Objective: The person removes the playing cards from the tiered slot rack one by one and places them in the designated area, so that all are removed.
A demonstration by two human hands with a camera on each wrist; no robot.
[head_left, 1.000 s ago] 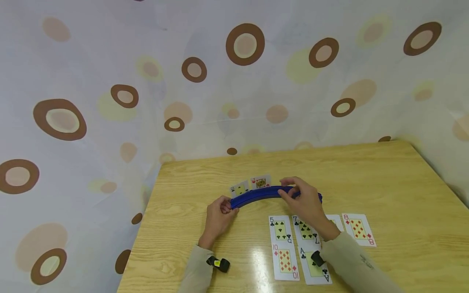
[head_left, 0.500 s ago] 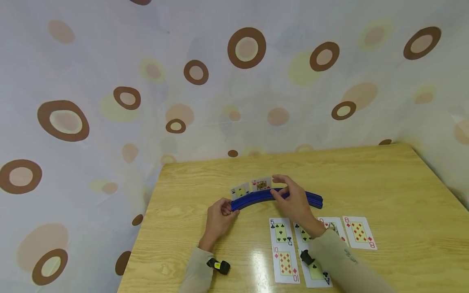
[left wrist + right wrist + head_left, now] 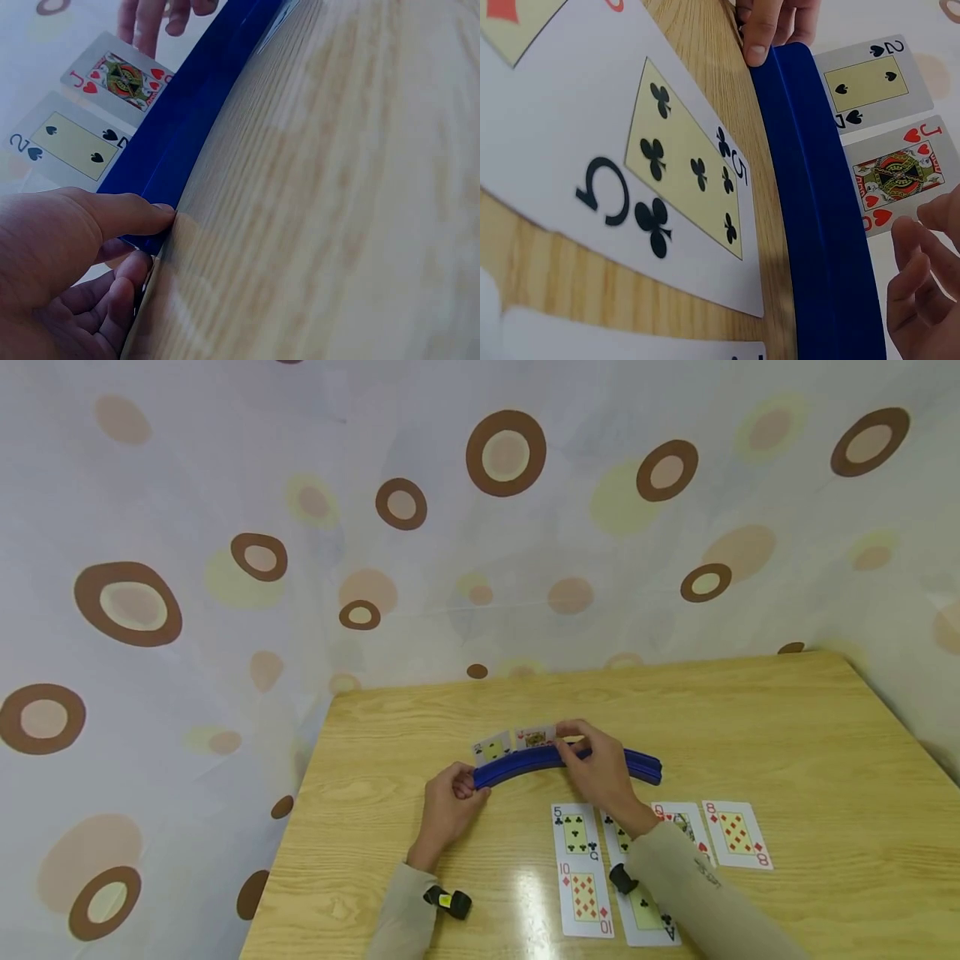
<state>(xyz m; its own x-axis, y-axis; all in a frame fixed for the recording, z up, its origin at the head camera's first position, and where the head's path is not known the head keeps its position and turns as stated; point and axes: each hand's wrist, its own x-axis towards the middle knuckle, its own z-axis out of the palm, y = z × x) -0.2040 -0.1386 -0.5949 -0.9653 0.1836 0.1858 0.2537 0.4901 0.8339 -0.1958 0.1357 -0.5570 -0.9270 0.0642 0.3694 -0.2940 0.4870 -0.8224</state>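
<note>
A curved blue card holder [image 3: 525, 762] lies on the wooden table. My left hand [image 3: 447, 806] pinches its left end between thumb and fingers; in the left wrist view the left thumb [image 3: 150, 214] presses on its front edge. Two playing cards stand in its slot: the two of spades [image 3: 870, 79] and, to its right, the jack of hearts [image 3: 896, 176]. My right hand [image 3: 598, 768] is over the middle of the holder, with thumb and index fingertips at the jack's right edge. The right fingertips [image 3: 937, 214] are bent and apart, with no clear pinch on the card.
Face-up cards lie in front of the holder: a five of clubs [image 3: 574, 833], a ten of diamonds [image 3: 585, 893], a queen of hearts [image 3: 678, 820], an eight of diamonds [image 3: 737, 835] and others partly under my right arm. A patterned cloth [image 3: 450, 560] hangs behind the table.
My right hand has moved left along the holder to the jack's right edge, and the jack stands slightly lower. My left hand stays on the holder's left end.
</note>
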